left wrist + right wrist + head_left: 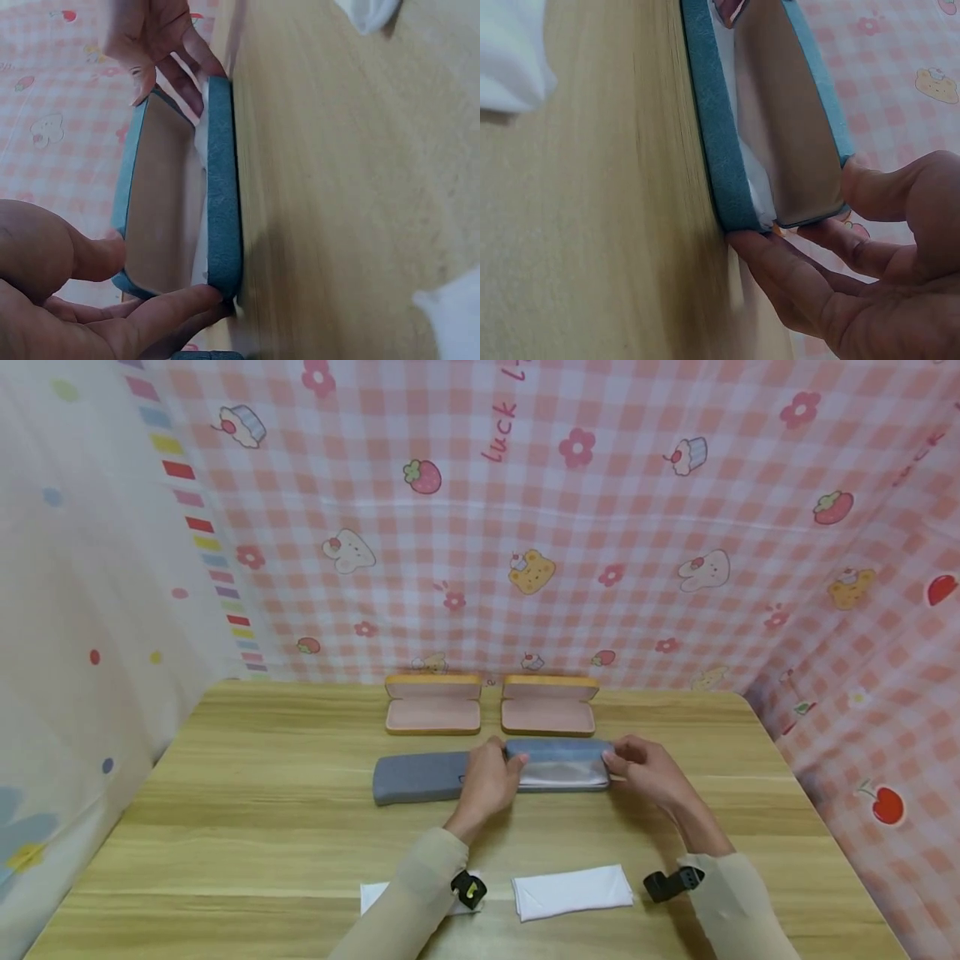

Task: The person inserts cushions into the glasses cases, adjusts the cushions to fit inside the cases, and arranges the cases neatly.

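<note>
A blue-grey glasses case (pixel 558 749) lies on the table with its lid partly raised. White cloth (pixel 759 184) shows inside along the front edge of its base. At the case's left end, my left hand (pixel 489 781) grips it, thumb on the lid's rim and fingers against the base. My right hand (pixel 648 772) holds the opposite end the same way, its thumb on the lid edge in the right wrist view. A second glasses case (pixel 420 777), blue-grey and closed, lies just left, its right end hidden behind my left hand.
Two yellow glasses cases, one at left (pixel 432 716) and one at right (pixel 548 717), stand open at the back by the patterned curtain (pixel 480 527). Nearer me lies a folded white cloth (pixel 573 893). Another white cloth (pixel 372 893) is partly covered by my left forearm.
</note>
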Motion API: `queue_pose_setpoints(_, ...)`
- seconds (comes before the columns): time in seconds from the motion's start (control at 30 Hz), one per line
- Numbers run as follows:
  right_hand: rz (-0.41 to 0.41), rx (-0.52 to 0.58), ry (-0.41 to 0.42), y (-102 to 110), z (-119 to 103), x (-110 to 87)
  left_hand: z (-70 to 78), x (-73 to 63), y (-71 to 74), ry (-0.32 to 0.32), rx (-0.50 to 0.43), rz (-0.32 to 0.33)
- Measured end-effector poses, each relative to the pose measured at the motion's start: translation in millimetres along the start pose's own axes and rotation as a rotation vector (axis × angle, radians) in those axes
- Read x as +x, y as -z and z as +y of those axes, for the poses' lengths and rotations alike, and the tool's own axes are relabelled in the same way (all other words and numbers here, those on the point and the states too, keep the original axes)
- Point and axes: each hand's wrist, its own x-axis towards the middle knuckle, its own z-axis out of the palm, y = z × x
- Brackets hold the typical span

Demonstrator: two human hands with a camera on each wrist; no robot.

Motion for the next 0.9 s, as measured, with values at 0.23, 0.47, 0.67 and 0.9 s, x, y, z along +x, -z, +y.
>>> queue_pose_setpoints(0.23, 0.062, -0.143, 0.084, 0, 12, -2.3, -1.3, -4.2, -6.4, -0.008, 0.121, 0.026)
queue_pose_setpoints(0.47, 0.087, -0.137, 0.092, -6, 13, -7.1, -0.9, -4.0, -11.3, -0.009, 0.186, 0.054)
queue_pose_setpoints(0.67, 0.114, -0.170, 0.080, -11, 16, -7.0, -0.4, -4.1, -13.8, 0.010, 0.228, 0.077)
queue_pose_setpoints(0.9, 0.127, -0.174, 0.104, -12, 19, -6.4, -0.2, -2.7, -15.2, 0.012, 0.275, 0.098)
